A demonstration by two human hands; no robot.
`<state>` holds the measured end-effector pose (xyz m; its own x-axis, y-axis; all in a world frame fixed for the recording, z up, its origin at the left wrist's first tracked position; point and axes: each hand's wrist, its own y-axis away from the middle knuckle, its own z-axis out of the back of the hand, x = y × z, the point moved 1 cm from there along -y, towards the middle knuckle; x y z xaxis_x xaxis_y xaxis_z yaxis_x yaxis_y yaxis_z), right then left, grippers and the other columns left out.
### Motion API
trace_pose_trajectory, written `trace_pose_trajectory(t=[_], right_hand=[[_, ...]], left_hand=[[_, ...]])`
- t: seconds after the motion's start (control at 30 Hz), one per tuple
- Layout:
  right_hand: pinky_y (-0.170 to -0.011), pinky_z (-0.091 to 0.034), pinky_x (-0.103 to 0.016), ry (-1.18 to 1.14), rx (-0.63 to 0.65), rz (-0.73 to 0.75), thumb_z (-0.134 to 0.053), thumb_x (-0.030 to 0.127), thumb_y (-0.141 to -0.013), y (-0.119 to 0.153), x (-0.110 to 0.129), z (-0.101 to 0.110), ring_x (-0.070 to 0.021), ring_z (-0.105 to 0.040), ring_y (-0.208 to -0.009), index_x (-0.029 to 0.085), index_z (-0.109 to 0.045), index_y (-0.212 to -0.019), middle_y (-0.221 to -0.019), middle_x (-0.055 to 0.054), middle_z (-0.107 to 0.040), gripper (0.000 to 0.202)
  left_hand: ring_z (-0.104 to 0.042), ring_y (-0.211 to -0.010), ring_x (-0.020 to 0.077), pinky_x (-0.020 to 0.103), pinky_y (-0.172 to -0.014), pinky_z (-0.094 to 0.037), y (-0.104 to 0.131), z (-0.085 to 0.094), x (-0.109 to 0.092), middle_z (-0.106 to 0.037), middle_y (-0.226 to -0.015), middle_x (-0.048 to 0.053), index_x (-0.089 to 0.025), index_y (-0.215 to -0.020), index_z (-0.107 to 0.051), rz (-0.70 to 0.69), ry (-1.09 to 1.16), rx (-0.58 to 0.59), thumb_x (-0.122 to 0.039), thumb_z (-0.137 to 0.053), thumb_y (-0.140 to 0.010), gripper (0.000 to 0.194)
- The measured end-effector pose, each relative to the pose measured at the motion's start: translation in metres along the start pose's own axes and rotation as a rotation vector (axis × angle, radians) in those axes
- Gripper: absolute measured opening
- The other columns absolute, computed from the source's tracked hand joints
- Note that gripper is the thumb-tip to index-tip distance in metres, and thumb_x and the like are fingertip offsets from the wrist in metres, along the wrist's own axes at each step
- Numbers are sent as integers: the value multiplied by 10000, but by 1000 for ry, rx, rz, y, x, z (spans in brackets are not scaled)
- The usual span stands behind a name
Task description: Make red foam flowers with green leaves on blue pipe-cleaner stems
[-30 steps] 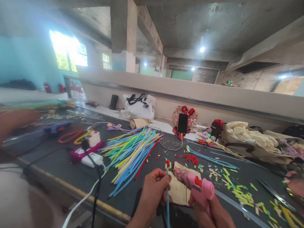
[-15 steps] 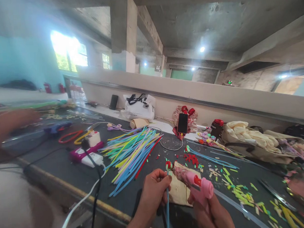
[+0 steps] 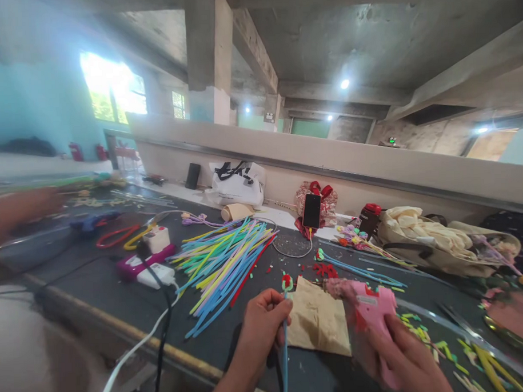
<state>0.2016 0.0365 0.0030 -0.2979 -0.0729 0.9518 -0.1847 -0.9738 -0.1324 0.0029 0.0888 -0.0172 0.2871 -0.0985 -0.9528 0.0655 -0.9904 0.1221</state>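
Stem [image 3: 285, 361] runs lengthwise toward the person, pinched between thumb and fingers of the left hand [image 3: 263, 324], its red-and-green head [image 3: 287, 282] just past the fingertips. Right hand [image 3: 406, 351] is wrapped around the handle of a pink glue gun [image 3: 374, 306]; whether a finger presses the trigger, I cannot tell. The hands are well apart. The gun's barrel lies crosswise, nozzle toward the head but clear of it, with the upper part of the paper [image 3: 320, 325] lying below that gap; the left hand is nearer the head. Red bits [image 3: 326, 270] lie just beyond the nozzle, the pile [image 3: 230, 271] of coloured stems left of the left hand, scissors [image 3: 461, 320] past the right. Table edge [image 3: 176, 353] passes beneath the left forearm, while dark tabletop [image 3: 308, 374] shows between the hands, nearer the person than the paper.
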Motion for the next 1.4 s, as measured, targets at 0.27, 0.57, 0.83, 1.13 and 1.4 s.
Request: trace_pose_trajectory(t=[0.27,0.57,0.83,1.13,1.4], right_hand=[[-304,-302,-146,-112,216,-222,-617,529,-604,-46,-15,16,-58,-420,-308,157,-510,-758,-427,63,-495,418],[-413,-354,-194,154,211,-33,-548,472,-677,-53,-29,10,-112,-492,-483,179,-531,-710,-555,44,-492,295],[-533,-390,-239,507,114,278,-469,337,-795,-26,14,14,-154,-560,-602,209,-640,-796,-725,-27,-638,213],[-550,-414,-210,17,310,591,-600,206,-728,-5,49,-19,-130,-554,-628,180,-653,-741,-668,-18,-627,60],[-615,-432,-235,99,267,671,-575,176,-755,-2,44,-14,-128,-562,-636,190,-619,-733,-662,-12,-627,51]], left_hand=[[-334,-201,18,131,-244,-210,1,3,-4,-536,-375,-79,-167,-545,-480,-11,47,13,-327,-638,-597,232],[-339,-232,-5,111,-263,-214,4,7,-1,-552,-436,-71,-162,-583,-494,25,114,123,-306,-643,-646,217],[-291,-230,-12,107,-260,-205,28,-2,-9,-478,-372,-78,-156,-520,-497,276,305,304,-263,-670,-618,226],[-380,-244,15,114,-290,-240,42,-20,-3,-545,-337,-25,-165,-541,-518,397,317,452,-331,-748,-484,290],[-335,-223,7,111,-268,-180,42,-25,-2,-543,-336,-35,-175,-542,-484,389,300,482,-317,-719,-527,276]])
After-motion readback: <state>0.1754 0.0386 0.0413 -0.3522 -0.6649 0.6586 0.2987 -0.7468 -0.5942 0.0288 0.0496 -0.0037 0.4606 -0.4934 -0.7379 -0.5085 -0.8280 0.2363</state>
